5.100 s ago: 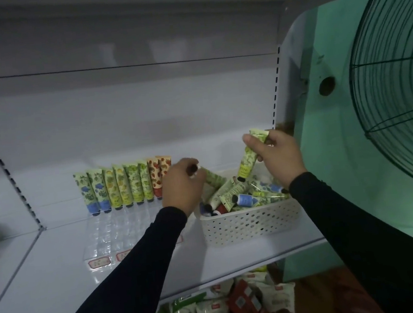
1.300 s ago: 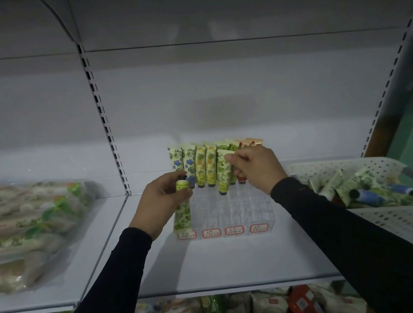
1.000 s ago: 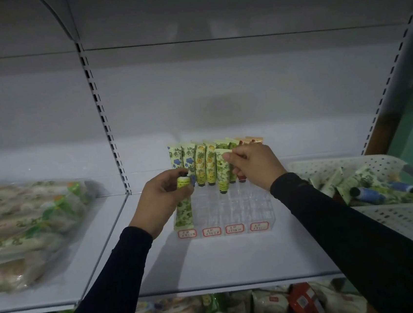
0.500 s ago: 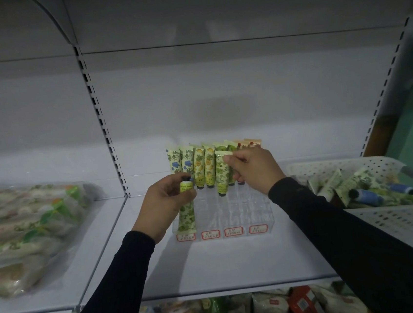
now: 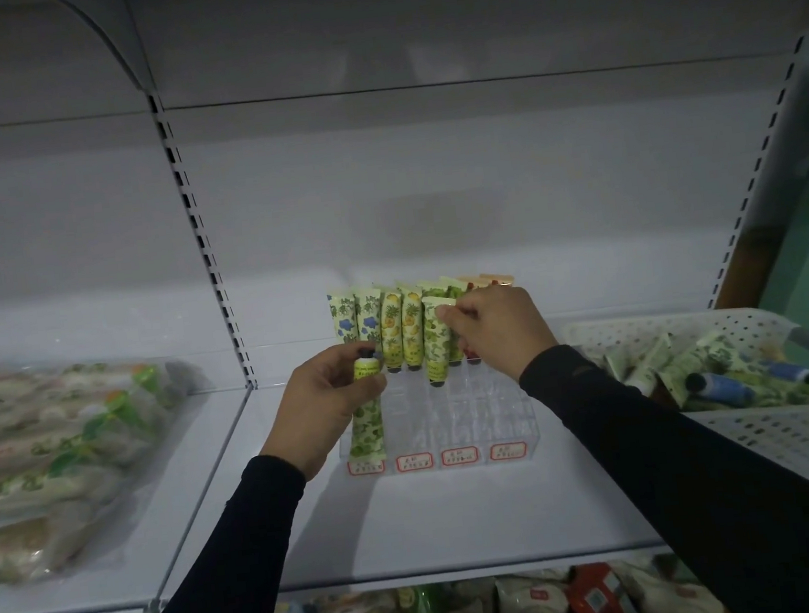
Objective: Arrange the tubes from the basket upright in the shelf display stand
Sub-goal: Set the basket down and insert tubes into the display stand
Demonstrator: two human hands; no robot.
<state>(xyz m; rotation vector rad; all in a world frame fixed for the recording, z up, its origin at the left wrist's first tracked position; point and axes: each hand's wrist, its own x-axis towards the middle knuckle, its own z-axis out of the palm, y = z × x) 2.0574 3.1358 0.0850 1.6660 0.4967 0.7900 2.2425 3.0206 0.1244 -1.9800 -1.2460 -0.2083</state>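
Head view: left grip (image 5: 325, 404) curled round a green tube (image 5: 368, 420), cap up, at the clear stand's (image 5: 478, 413) near-left corner. Right grip (image 5: 492, 329) pinching another tube (image 5: 435, 340) upright, cap down, into second row. Basket (image 5: 755, 429) at right, holding loose tubes.

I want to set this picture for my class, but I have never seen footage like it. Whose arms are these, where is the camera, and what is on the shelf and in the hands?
The camera is worn on a person's head, looking down at their own arms in dark sleeves. On the white shelf stands a clear display stand with a back row of upright tubes. The right hand pinches the top of a green tube, cap down, over the stand. The left hand grips another green tube, cap up. A white basket on the right holds more tubes; bagged goods lie on the left.
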